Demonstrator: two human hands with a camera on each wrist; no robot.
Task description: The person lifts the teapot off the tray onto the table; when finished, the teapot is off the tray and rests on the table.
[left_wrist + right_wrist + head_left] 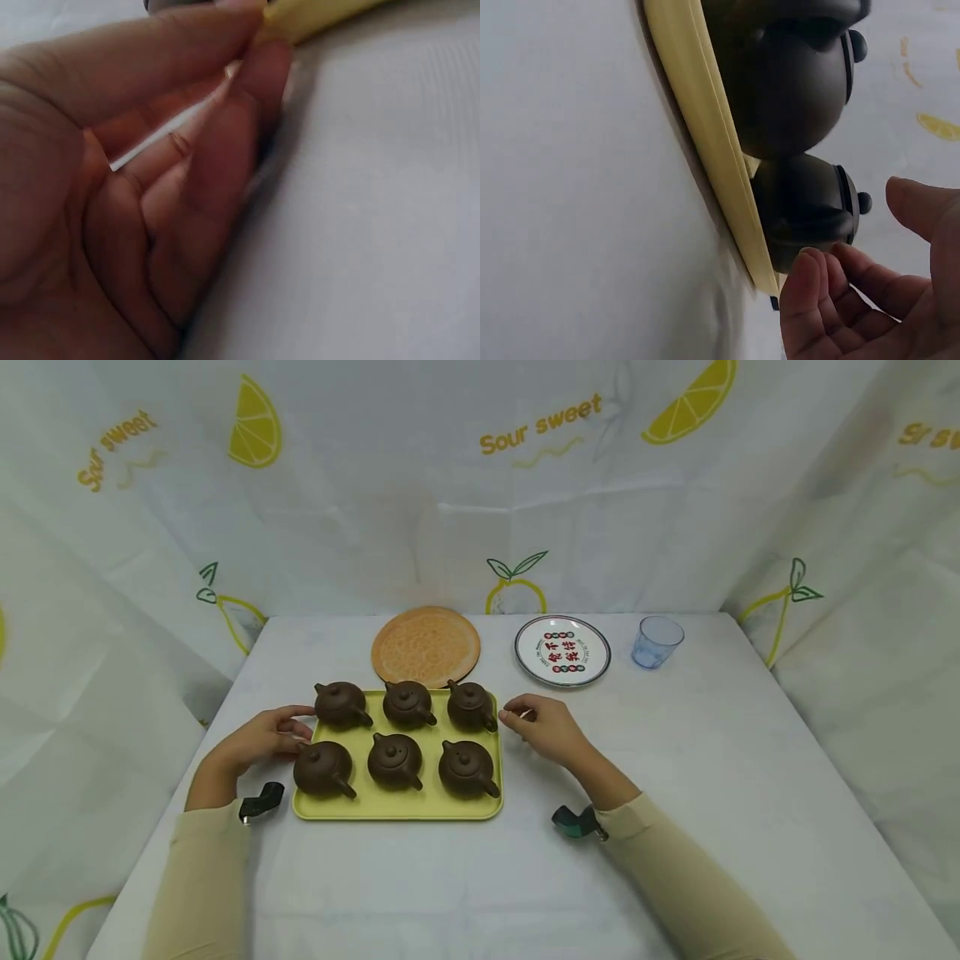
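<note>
2 hands flank 1 tray — 6 teapots aboard.

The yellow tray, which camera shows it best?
The head view: the yellow tray fits entirely in frame, though six brown teapots cover parts of it. The left wrist view catches only a strip at the top; the right wrist view shows one side's edge.

White table beneath yellow tray, tan disc, plate, blue glass.
</note>
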